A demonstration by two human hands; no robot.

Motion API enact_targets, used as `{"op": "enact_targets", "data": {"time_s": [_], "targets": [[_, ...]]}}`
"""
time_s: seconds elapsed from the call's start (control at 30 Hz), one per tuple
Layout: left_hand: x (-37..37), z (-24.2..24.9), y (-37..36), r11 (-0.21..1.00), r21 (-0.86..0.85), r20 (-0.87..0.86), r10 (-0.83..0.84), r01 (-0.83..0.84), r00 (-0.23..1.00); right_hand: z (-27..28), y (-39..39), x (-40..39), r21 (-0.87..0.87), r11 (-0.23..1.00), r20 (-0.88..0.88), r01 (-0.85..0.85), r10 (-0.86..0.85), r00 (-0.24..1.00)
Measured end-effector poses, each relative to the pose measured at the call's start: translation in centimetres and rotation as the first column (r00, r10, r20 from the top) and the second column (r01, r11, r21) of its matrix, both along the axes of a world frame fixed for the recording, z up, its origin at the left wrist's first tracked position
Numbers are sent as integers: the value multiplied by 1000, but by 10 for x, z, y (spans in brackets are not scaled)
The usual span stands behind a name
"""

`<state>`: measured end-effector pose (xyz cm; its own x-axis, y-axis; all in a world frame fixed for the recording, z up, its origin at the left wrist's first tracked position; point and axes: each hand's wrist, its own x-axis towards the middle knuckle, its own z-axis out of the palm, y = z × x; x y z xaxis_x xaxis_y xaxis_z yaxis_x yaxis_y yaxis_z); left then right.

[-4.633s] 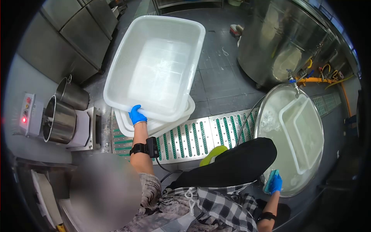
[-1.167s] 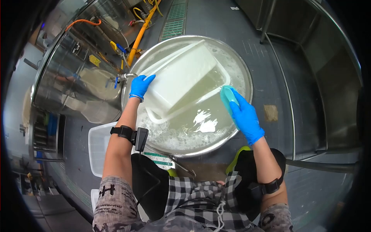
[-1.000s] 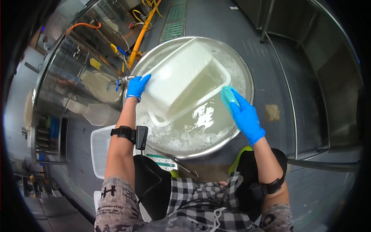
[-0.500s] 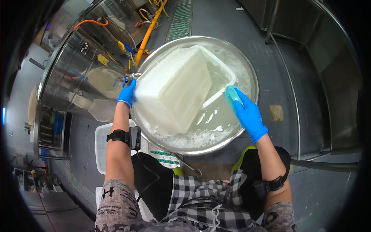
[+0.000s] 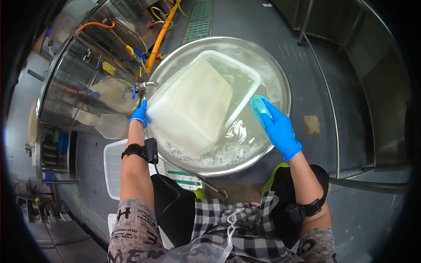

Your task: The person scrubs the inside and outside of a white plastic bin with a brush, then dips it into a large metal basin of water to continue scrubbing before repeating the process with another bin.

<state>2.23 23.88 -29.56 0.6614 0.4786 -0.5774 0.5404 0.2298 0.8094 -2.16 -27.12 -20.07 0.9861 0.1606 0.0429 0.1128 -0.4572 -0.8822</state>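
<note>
A white plastic bin point(image 5: 193, 103) lies tipped in a large round metal basin point(image 5: 285, 72) of soapy water. Its bottom faces me and its open rim is at the far right, partly under water. My left hand point(image 5: 140, 114), in a blue glove, grips the bin at its left edge; some of the fingers are hidden behind it. In my blue-gloved right hand point(image 5: 280, 133) is a teal scrub brush point(image 5: 258, 109), held over the water just right of the bin's rim. The bristle side of the brush is hardly visible.
A blue-handled tap point(image 5: 147, 84) reaches over the basin's left rim from a shiny metal tank point(image 5: 66, 101). On the floor at left stands a white crate point(image 5: 113, 168). A metal table frame point(image 5: 324, 96) is to the right, with a green drain grate point(image 5: 198, 28) beyond the basin.
The bin has rolled in the water, so its bottom turns more upward toward me. My left hand has moved slightly down with it. The brush in my right hand has shifted a little left.
</note>
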Motion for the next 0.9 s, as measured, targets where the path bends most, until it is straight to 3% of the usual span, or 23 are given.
{"op": "enact_targets", "data": {"time_s": [0.07,0.17,0.3,0.43,0.67,0.73,0.83,0.9], "targets": [[-4,-12,1,999,-29,-36,16,-17,999,1,2,-1,-3,1000,-62,7,-7,998],[-8,-32,1,992,-114,-94,42,-52,995,-1,4,-1,5,1000,37,-1,1,999],[-22,-24,-45,964,-222,-143,119,-149,983,5,8,0,-10,1000,-79,-6,5,997],[-39,-77,-36,932,-245,-216,216,-267,952,-2,10,2,-30,1000,-54,-5,3,999],[-96,-136,-57,875,-368,-320,199,-315,926,5,14,2,-97,994,-103,-40,30,994],[-110,-137,-68,866,-378,-329,205,-328,922,5,14,3,-52,998,-131,-40,33,991],[-130,-122,-94,738,-498,-346,313,-456,884,3,14,3,-50,999,-57,-15,12,998],[-143,-110,-102,747,-475,-342,330,-465,880,-6,13,4,-40,999,-8,-21,21,1000]]}}
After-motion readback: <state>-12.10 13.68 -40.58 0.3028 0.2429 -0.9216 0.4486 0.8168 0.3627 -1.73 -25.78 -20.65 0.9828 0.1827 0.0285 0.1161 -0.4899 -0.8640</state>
